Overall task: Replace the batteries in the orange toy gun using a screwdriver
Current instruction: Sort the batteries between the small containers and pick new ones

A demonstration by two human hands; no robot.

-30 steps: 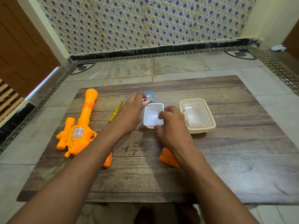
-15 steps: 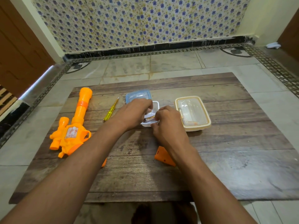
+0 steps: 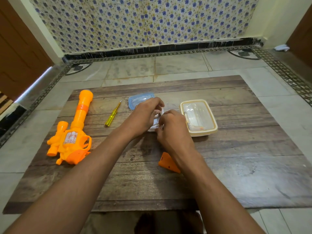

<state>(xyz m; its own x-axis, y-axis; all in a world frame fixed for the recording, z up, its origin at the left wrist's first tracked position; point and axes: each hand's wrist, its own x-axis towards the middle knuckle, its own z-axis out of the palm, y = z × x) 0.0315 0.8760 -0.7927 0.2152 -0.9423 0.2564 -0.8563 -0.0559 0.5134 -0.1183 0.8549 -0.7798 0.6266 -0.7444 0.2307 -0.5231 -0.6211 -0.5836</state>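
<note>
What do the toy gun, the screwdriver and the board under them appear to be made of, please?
Toy gun: glossy orange moulded plastic, seemingly, with bright highlights.
Screwdriver: translucent yellow handle, probably plastic; thin shaft, likely metal.
Board: wood-grain planks, worn and dull; real wood or printed laminate, unclear.

Both hands met over a small white tub [image 3: 154, 128] at the centre of the frame, on a wooden tabletop [image 3: 236, 166]. The left hand [image 3: 145, 115] curled over the tub's left side, and the right hand [image 3: 172, 130] pinched at something small inside it; what it was could not be made out. A blue lid [image 3: 137, 100] lay just above. To the right sat a cream box [image 3: 211, 120]. At the left lay the orange toy gun [image 3: 74, 132] and a yellow screwdriver [image 3: 112, 114]. An orange cover [image 3: 166, 162] lay below the right wrist.
</note>
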